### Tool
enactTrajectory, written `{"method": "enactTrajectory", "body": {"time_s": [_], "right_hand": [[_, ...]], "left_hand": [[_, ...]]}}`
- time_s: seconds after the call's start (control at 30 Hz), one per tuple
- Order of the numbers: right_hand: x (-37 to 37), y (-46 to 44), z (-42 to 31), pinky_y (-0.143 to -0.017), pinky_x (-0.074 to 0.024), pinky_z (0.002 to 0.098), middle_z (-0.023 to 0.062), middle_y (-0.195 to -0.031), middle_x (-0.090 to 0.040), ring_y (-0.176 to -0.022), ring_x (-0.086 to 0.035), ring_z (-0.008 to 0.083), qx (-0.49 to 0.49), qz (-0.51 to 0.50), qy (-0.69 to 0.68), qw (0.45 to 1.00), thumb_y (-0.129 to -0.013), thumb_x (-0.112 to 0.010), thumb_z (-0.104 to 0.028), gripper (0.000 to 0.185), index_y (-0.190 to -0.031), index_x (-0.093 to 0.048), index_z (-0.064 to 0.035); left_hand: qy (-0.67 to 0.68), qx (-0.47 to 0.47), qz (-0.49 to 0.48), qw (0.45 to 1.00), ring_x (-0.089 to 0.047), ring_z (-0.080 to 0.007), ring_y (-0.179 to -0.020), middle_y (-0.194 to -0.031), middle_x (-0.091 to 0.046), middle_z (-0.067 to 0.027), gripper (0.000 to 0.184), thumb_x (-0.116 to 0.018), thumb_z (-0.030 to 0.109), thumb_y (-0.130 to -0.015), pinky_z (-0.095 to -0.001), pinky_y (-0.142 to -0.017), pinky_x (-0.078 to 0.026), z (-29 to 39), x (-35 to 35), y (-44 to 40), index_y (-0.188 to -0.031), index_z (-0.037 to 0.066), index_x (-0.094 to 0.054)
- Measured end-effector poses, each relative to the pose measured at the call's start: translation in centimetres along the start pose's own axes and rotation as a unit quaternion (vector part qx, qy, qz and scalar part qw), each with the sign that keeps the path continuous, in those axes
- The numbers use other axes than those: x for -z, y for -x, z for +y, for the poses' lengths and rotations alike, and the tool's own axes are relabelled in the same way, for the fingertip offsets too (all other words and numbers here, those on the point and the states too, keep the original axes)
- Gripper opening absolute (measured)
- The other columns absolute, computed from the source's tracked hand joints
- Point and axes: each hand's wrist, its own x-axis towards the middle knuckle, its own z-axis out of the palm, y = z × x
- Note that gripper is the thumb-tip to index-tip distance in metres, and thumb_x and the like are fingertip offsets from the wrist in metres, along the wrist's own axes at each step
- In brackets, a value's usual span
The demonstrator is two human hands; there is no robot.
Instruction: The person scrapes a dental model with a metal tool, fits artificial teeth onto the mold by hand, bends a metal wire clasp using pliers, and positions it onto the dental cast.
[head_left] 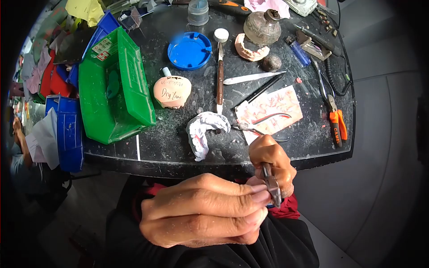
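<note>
Over the lap, in front of the table edge, my left hand (205,210) has its fingers pressed together around something small that they hide. My right hand (272,163) is closed around a metal plier-like tool (271,185), whose jaws touch or nearly touch my left fingertips. Behind the hands on the black table lies a white horseshoe-shaped dental mould (199,129). Thin pliers with red and black handles (268,119) rest partly on a stained paper (279,109). A pink plaster model with handwriting (172,91) sits left of a brown-handled knife (220,76).
A green bin (116,89) and a blue bin (70,134) stand at the left. Farther back are a blue round lid (189,50), a glass burner (262,29) and a pink dental arch (250,50). Orange-handled pliers (336,125) lie at the right. Another person's arm (21,138) shows far left.
</note>
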Motion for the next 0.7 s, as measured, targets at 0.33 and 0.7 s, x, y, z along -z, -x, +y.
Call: {"method": "enactTrajectory", "body": {"time_s": [0.33,0.7], "right_hand": [[-0.5,-0.2,-0.5,-0.041,-0.0298,0.0287,0.0153,-0.064,-0.047,-0.049,-0.04,0.0198,-0.045,0.019,-0.01,0.999,-0.079,-0.062,-0.018,0.032,-0.069,-0.035,-0.0034],[-0.3,-0.1,-0.4,-0.041,-0.0265,0.0279,0.0165,-0.064,-0.045,-0.049,-0.035,0.0159,-0.019,0.005,0.047,0.999,-0.081,-0.057,-0.012,0.02,-0.077,-0.04,-0.0008]], "left_hand": [[-0.031,-0.007,-0.052,0.998,-0.064,-0.022,-0.065,-0.08,-0.062,-0.0174,0.021,-0.066,-0.003,-0.066,-0.0241,-0.052,-0.052,-1.3,1.1,-0.4,-0.082,0.001,-0.053],[-0.037,0.04,-0.016,0.998,-0.059,-0.0213,-0.062,-0.074,-0.058,-0.0151,0.013,-0.062,0.001,-0.07,-0.0268,-0.052,-0.051,-0.1,0.5,-0.5,-0.078,0.002,-0.052]]}}
